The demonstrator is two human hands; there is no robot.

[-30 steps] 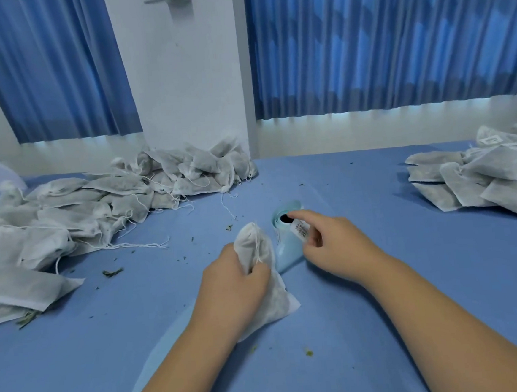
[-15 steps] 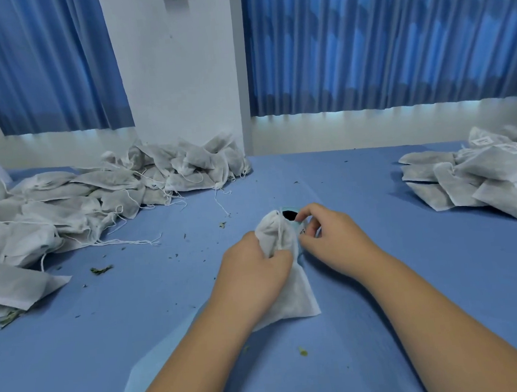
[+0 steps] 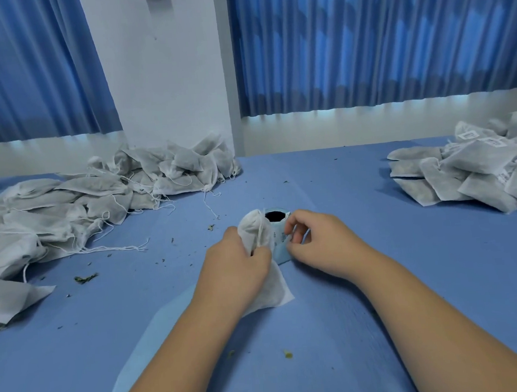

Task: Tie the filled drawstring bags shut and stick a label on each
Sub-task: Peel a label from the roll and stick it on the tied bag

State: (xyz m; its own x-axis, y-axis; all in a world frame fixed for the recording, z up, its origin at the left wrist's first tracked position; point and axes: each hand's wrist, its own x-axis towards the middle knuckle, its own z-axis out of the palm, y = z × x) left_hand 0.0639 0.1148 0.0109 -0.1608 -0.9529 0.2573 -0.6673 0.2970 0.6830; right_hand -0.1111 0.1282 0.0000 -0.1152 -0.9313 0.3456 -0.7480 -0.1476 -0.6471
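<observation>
Bag (image 3: 253, 228) fisted by L hand (image 3: 235, 268), R hand (image 3: 321, 242) at roll (image 3: 281, 240), hold unclear, piles (image 3: 66, 204) flanking

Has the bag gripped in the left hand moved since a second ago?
Yes: the drawstring bag has shifted right and away, and now overlaps the left edge of the label roll.

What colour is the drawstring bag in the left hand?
The fabric drawstring bag is white, head view.
</observation>
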